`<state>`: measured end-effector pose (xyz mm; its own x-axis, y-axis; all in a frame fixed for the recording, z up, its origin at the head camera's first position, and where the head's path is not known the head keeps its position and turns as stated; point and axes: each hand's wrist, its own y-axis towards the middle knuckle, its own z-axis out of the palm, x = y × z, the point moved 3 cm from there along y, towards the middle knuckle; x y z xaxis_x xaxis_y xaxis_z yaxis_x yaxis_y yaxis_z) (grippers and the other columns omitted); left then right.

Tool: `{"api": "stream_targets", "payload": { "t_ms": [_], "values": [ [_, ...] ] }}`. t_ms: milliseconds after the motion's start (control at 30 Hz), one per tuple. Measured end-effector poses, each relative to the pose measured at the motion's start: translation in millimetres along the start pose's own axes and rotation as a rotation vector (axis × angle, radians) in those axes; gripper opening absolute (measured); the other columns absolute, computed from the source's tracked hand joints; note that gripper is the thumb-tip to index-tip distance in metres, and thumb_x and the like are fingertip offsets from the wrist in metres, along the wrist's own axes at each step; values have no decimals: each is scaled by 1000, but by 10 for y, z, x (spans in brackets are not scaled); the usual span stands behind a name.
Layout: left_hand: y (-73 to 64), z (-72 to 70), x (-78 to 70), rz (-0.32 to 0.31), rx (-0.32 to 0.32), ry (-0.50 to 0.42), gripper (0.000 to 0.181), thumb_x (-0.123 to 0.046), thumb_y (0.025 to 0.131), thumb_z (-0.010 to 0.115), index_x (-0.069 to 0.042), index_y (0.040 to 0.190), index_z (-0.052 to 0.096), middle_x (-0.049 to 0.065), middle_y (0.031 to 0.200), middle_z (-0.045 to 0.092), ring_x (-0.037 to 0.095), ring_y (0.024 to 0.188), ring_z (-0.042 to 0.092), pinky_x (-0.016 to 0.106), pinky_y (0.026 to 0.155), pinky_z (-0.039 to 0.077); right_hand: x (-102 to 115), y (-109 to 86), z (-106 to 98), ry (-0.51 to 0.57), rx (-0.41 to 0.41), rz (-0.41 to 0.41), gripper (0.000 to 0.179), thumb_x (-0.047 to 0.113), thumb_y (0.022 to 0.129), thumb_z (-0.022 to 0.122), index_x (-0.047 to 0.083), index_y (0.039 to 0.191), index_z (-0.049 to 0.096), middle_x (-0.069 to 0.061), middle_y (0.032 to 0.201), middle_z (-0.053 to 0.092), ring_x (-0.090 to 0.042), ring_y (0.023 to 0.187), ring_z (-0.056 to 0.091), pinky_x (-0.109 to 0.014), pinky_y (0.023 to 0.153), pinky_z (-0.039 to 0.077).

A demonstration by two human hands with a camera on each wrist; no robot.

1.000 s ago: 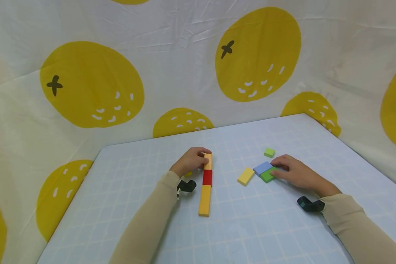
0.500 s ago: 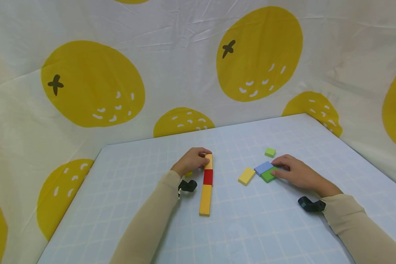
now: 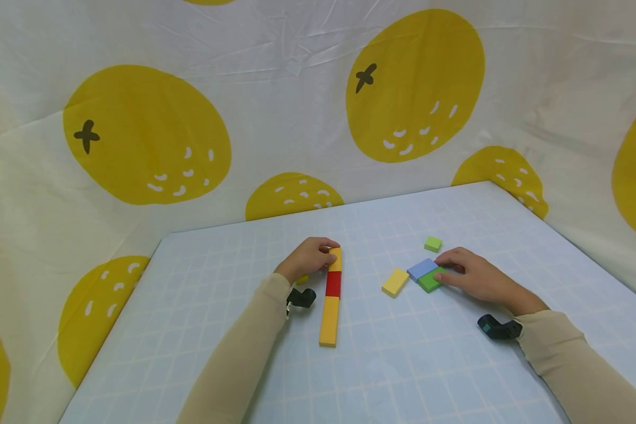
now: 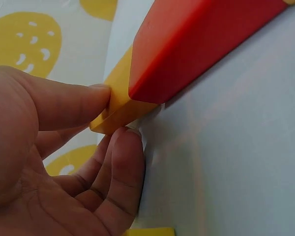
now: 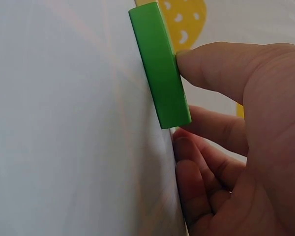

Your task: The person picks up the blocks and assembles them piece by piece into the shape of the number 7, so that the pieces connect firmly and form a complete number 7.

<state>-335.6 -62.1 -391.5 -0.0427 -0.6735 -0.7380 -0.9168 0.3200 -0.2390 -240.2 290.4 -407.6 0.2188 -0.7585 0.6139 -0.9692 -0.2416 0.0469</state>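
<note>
A straight row of blocks lies on the table in the head view: a yellow block (image 3: 328,323) nearest, a red block (image 3: 333,284) in the middle, an orange-yellow block (image 3: 335,259) at the far end. My left hand (image 3: 308,258) pinches that far block, thumb on it in the left wrist view and the other fingers curled below. To the right, a blue block (image 3: 421,269) and a green block (image 3: 431,280) lie side by side. My right hand (image 3: 469,275) holds the green block (image 5: 161,66) at its end, thumb on its top, index fingertip by the blue block.
A pale yellow block (image 3: 395,282) lies just left of the blue one, and a small light green block (image 3: 433,244) behind it. Another yellow piece (image 4: 151,231) shows partly beneath my left hand. A patterned curtain (image 3: 291,118) hangs behind the table.
</note>
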Motion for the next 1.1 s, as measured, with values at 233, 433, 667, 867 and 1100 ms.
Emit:
{"api": "stream_targets", "payload": {
  "t_ms": [233,433,667,867,1100],
  "values": [
    [9,8,4,-21,-2,7,33,-18,97,65,-20,130,67,5,123,63,22,93,63,34,87,54,-7,6,5,3,1,-5,49,44,97,65,6,127,63,-16,133,53,-34,121,50,-56,99,42],
    [33,17,15,-27,-14,-1,30,-14,96,65,-19,126,69,5,122,63,22,93,62,34,88,54,-7,11,6,0,8,6,50,45,97,65,6,128,62,-16,135,52,-34,121,50,-56,99,42],
    [35,19,21,-43,-15,-14,31,-16,96,67,-18,127,68,3,119,63,22,93,61,33,86,54,3,6,-6,7,8,4,51,45,97,65,6,129,62,-17,135,52,-34,121,49,-56,99,42],
    [9,33,29,-48,14,-16,33,-21,95,70,-20,128,67,2,119,61,22,94,61,35,89,52,-6,-10,3,9,3,7,50,44,97,65,5,128,63,-17,133,53,-34,119,50,-55,98,43],
    [-11,15,23,-49,14,3,33,-22,95,70,-20,128,66,1,119,61,22,95,61,36,90,52,3,-2,4,9,1,1,49,43,97,66,5,128,63,-17,132,53,-33,118,50,-54,97,43]
  ]
}}
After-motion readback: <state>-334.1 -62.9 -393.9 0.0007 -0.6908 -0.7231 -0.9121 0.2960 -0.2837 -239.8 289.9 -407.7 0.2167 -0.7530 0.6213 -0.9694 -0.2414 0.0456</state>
